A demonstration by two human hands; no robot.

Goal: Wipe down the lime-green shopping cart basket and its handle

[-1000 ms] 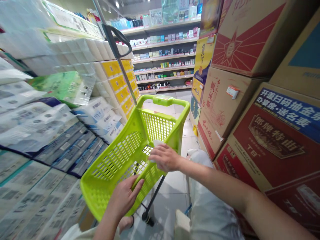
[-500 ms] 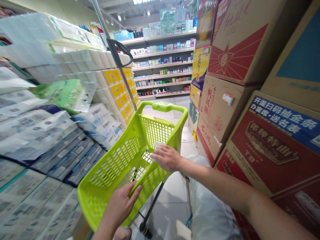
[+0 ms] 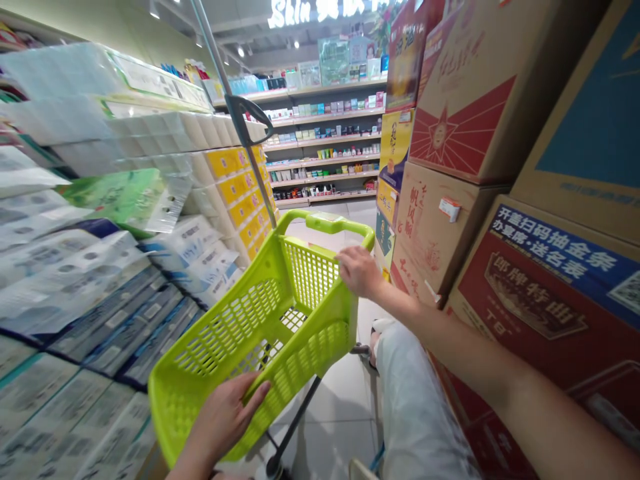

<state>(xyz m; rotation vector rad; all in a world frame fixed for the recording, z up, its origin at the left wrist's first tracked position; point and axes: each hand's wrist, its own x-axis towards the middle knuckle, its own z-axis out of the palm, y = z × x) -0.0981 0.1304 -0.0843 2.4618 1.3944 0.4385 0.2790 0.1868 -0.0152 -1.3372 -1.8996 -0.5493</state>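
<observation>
The lime-green shopping-trolley basket [image 3: 267, 263] stands mid-aisle, its near rim grasped by the left hand [image 3: 225, 415]. The right hand [image 3: 359, 270] bends over the far right rim, thumb hidden; whether it grips, I cannot tell. Right, cartons read 郎牌特曲 [image 3: 535, 297] and 一帆风顺 [image 3: 420, 243]. The far lit sign [image 3: 305, 12] says "Skin", then cuts off. Left, wrapped paper packs [image 3: 100, 260] carry blurred labels.

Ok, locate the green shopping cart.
In the head view, the green shopping cart stands left of centre, between stacked packs and cartons, the left hand on it.
</observation>
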